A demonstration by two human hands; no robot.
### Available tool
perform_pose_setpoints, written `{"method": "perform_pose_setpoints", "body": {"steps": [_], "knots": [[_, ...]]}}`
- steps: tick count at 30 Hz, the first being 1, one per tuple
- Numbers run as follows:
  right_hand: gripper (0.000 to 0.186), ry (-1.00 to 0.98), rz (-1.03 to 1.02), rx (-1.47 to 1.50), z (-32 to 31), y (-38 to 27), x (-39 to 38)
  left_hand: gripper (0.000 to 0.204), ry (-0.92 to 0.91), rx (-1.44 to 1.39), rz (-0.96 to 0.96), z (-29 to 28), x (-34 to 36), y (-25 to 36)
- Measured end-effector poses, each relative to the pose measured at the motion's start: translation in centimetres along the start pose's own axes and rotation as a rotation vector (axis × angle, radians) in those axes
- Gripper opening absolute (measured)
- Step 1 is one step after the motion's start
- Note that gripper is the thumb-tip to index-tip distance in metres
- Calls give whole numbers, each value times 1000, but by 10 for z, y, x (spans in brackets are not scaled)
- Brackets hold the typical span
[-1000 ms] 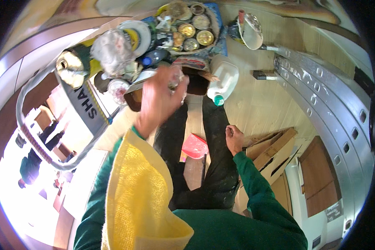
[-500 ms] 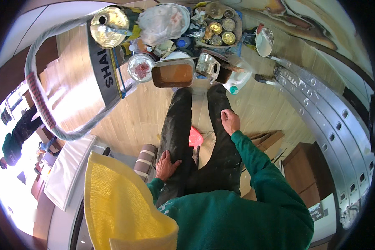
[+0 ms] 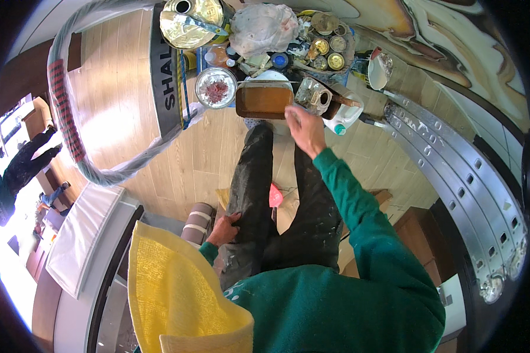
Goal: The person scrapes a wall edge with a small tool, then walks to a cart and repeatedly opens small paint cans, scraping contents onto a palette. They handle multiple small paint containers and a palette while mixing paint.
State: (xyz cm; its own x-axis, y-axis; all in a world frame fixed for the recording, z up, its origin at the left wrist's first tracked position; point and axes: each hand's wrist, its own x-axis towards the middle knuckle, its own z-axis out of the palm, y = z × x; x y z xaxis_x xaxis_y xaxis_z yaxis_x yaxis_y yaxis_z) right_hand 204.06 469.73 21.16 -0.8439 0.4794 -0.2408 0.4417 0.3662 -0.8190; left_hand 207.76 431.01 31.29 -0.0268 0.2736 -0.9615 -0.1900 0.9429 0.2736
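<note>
The right hand (image 3: 306,129) reaches forward with its fingers bent, the tips at the near right corner of a rectangular tray (image 3: 264,102) and just short of a smeared, handled container (image 3: 313,97); whether it grasps anything or only hovers there, I cannot tell. The left hand (image 3: 225,229) rests against the left leg of the dark trousers (image 3: 248,197), its fingers partly folded (how tightly, the angle hides). The tray lies level beyond the left knee, amber-brown inside with a darker near wall (liquid or coating, unclear). A white-rimmed round tub (image 3: 216,87) crowds its left side; the container stands to its right, with a green-capped white jug (image 3: 348,115) past that. Wood-look floor (image 3: 176,153) stretches leftward to a wrapped hose loop (image 3: 66,117), while perforated metal rails (image 3: 447,159) bound the right.
</note>
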Motion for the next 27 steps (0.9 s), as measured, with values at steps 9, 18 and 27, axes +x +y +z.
{"method": "perform_pose_setpoints", "body": {"steps": [9,18,27], "knots": [[22,-164,117,-371,3,32,127,47,162,26,46,-14,-5,-5],[24,-303,191,-423,36,58,148,41,219,68,-83,-33,3,1],[24,47,82,-180,29,17,124,37,326,153,69,-37,3,-9]]}}
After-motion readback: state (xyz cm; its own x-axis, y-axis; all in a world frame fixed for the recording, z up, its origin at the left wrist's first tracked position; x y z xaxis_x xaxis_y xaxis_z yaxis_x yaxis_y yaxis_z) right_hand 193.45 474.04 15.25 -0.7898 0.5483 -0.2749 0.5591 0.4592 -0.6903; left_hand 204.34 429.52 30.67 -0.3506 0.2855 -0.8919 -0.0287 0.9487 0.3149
